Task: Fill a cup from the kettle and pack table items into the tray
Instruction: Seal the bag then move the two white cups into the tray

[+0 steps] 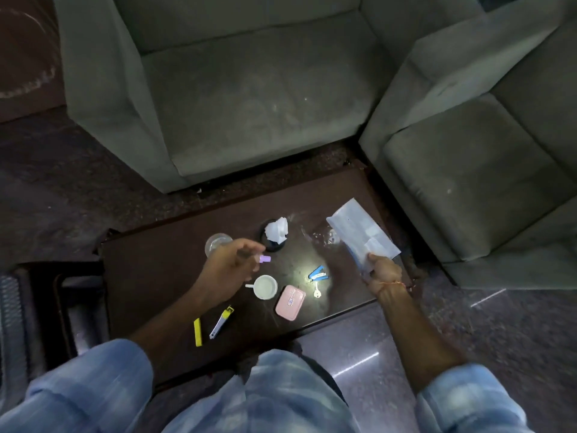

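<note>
Left hand (229, 270): fingers curled, pinching a small purple cap-like item (264, 259) at the fingertips, held above the dark wooden table (150, 276). Right hand (382, 271): fingers closed on the lower corner of a clear plastic pouch holding white papers (362, 234), raised over the table's right end.

Just beyond the left hand, partly covered by it, stands a clear glass (217, 243). Near that hand's fingertips sits a black round holder with crumpled white tissue (276, 231) in it. Directly below the left hand stands a white cup (264, 287), handle pointing left; the contents cannot be determined. Beside the cup on its right lies a pink case (290, 303). Between the two hands lie a blue stapler (318, 274) and, just below it, a key (317, 290). Toward the near edge lie a yellow marker (197, 332) and a box cutter (221, 321), side by side but apart. Grey sofas (249, 89) stand beyond the table.
</note>
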The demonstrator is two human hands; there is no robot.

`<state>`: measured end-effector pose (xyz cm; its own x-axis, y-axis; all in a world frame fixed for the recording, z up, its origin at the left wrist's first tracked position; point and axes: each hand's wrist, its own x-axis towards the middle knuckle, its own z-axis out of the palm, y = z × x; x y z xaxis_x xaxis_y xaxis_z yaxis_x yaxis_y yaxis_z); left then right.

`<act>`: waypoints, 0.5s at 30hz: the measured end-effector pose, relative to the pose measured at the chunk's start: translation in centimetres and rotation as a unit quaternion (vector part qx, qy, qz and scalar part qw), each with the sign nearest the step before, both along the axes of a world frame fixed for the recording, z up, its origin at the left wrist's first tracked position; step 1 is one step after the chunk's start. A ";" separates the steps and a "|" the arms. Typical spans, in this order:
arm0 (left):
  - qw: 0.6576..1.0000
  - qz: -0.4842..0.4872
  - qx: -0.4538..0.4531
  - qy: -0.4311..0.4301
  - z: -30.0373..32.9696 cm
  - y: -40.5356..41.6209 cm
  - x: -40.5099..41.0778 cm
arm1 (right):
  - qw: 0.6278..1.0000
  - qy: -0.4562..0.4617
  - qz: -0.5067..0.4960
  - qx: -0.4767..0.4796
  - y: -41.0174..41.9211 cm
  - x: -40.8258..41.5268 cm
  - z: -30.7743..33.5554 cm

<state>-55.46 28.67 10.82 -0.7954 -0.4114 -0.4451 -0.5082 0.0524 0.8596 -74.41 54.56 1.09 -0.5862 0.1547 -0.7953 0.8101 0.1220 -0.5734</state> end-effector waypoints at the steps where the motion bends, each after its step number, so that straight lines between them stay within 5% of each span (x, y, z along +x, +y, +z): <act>1: 1.000 -0.004 -0.002 -0.012 -0.7 0.2 0.4 | 0.999 -0.024 0.026 -0.002 0.3 -0.4 -1.5; 6: 0.995 0.014 -0.017 -0.094 -3.9 0.5 2.3 | 0.996 -0.081 0.017 -0.044 -0.9 -2.3 -7.3; 11: 0.990 0.042 -0.009 -0.136 -6.0 1.4 3.5 | 0.987 -0.092 -0.107 -0.073 -3.0 -3.9 -10.6; 15: 0.989 0.039 -0.021 -0.141 -7.0 1.9 3.8 | 0.984 -0.131 -0.083 -0.086 -3.0 -4.1 -12.7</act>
